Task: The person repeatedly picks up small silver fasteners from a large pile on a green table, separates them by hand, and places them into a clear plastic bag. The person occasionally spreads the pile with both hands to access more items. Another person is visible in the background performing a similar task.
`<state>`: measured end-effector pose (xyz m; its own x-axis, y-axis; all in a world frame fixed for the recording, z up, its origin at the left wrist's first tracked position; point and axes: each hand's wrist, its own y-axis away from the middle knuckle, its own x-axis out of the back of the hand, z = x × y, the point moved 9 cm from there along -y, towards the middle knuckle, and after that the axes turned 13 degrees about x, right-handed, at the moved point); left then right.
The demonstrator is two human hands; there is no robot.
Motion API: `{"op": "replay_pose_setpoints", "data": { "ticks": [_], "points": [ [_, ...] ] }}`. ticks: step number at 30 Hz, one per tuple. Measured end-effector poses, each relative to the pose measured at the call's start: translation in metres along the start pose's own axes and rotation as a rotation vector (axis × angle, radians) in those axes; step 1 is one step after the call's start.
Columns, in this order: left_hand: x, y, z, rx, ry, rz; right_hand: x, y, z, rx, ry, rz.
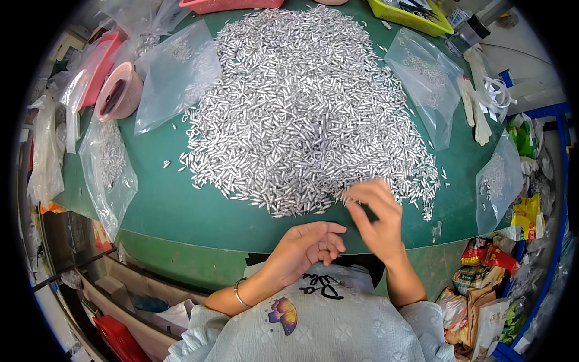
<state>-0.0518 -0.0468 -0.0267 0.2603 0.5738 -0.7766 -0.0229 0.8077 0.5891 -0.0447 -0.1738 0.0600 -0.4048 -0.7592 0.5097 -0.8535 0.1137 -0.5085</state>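
Note:
A wide heap of small silver metal pieces [289, 102], mostly pointed and bullet-shaped, covers the middle of the green tabletop [169, 208]. My right hand [380, 212] reaches to the heap's near edge, its thumb and fingertips brought close together among the pieces. Whatever sits between them is too small and blurred to make out. Nearer to me, my left hand [309, 242] is held palm inward by the table's front edge. Its fingers curl loosely, with the thumb against the index finger, and they hide whatever may be in them.
Clear plastic bags of small metal parts lie left [108, 163] and right [425, 81] of the heap. A pink cup [123, 93] stands at left; a yellow-green tray [416, 18] sits far right. White gloves [473, 108] lie at right. Below are a drawer [139, 289] and packages [476, 277].

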Motion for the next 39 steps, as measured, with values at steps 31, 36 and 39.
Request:
{"op": "replay_pose_setpoints", "data": {
  "ticks": [31, 36, 39],
  "points": [
    [0.016, 0.008, 0.007, -0.190, 0.206, 0.016, -0.033, 0.006, 0.001, -0.090, -0.031, -0.251],
    [0.024, 0.009, 0.003, -0.208, 0.050, 0.066, -0.024, -0.005, 0.004, -0.038, 0.174, -0.167],
    [0.022, 0.013, 0.002, -0.177, 0.039, -0.015, -0.034, -0.006, -0.002, -0.019, 0.329, -0.246]
  ]
}}
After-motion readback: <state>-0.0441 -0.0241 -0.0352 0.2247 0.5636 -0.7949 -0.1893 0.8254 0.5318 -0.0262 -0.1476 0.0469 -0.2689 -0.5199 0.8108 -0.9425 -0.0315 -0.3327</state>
